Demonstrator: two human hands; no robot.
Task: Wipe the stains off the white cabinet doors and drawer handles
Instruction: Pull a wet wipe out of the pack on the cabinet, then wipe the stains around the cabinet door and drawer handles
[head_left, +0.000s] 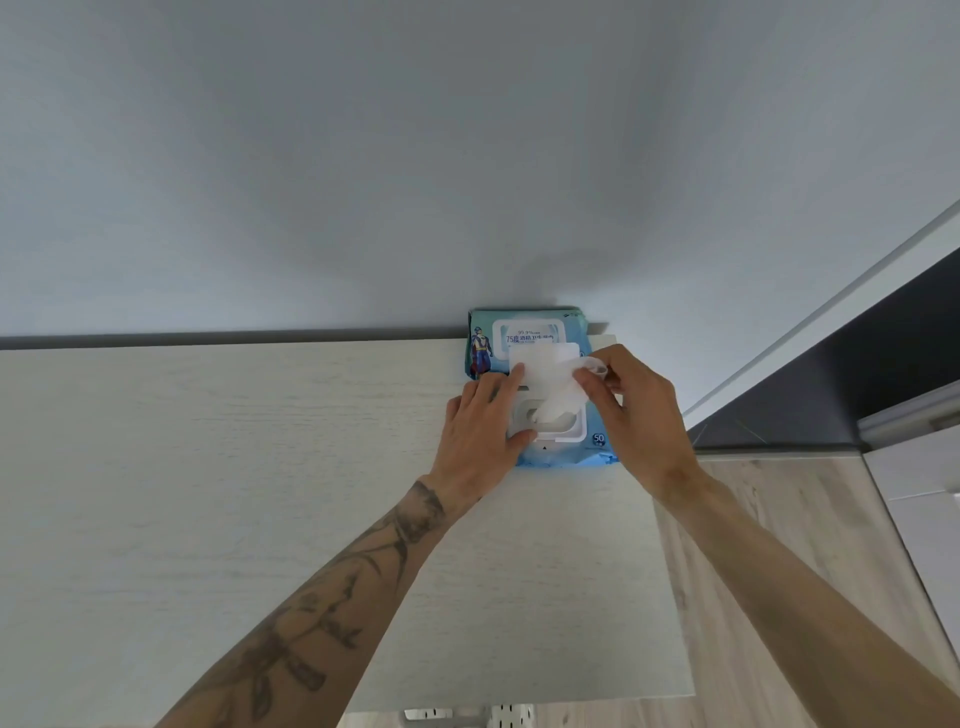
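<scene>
Blue wipe pack (571, 458) lies on the desk (208, 467) under the left hand (478, 431), whose straight fingers press it down. Right hand (636, 410), just beside, pinches a white wipe (563, 391) drawn from beneath the pack's raised lid (535, 365).

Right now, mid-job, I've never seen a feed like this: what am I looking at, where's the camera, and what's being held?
No machine here: these are a person's two bare arms, filmed by one camera on their head, looking forward and down. On the pale tabletop, against the wall, lies a blue pack of wet wipes with its flip lid open. The left hand rests on the pack, fingers straight. The right hand pinches a white wipe whose other end sits in the opening.
</scene>
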